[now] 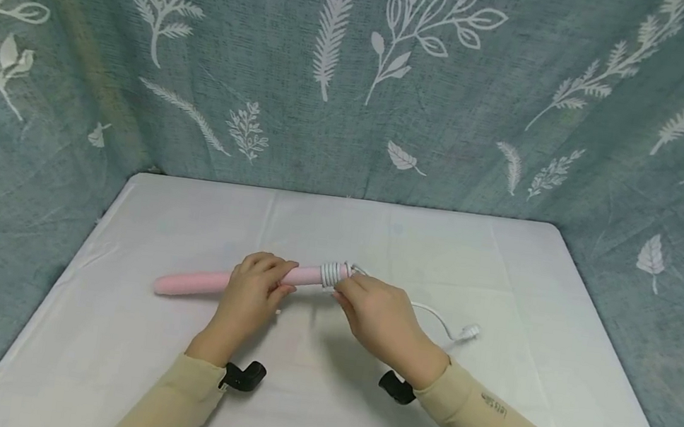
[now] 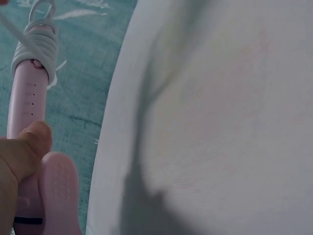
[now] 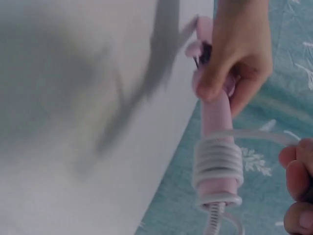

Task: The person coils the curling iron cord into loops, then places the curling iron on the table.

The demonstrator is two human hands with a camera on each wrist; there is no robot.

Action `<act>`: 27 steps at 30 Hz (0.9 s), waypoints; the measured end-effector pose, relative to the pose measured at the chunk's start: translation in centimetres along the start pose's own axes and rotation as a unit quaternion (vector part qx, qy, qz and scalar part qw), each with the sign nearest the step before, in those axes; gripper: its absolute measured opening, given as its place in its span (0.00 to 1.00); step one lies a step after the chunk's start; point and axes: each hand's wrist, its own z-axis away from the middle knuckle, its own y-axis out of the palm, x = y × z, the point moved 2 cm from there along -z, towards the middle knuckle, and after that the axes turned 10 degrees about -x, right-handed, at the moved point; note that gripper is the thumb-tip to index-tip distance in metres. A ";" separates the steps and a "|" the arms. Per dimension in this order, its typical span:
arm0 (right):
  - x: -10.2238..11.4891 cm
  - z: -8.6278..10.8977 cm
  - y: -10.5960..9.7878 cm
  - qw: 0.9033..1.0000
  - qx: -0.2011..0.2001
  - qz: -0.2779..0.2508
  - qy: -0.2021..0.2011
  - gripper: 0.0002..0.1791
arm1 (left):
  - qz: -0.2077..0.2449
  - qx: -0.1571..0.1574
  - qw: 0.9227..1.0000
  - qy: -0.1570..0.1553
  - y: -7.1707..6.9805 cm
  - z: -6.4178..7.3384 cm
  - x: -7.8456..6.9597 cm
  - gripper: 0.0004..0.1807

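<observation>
A pink curling iron (image 1: pixel 192 284) lies across the view over the table, its barrel end pointing left. My left hand (image 1: pixel 254 294) grips it around the middle, the thumb beside the clamp lever (image 2: pixel 59 188) in the left wrist view. Several turns of white cord (image 3: pixel 218 164) wrap the handle's right end. My right hand (image 1: pixel 383 318) is at that end, and in the right wrist view its fingers pinch a stretch of cord leading off the coils. Beyond the right hand, the loose cord runs to a white plug (image 1: pixel 468 332).
A white cloth covers the table (image 1: pixel 188 216). Blue-green curtains (image 1: pixel 352 129) with white leaf prints hang behind it and at both sides. Black wrist cameras (image 1: pixel 245 376) sit on both wrists, by the beige sleeves.
</observation>
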 end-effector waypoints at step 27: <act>-5.8 -1.8 -0.5 0.985 0.034 -0.110 0.127 0.09 | 0.058 -0.013 0.990 0.124 0.6 2.6 -1.8 0.21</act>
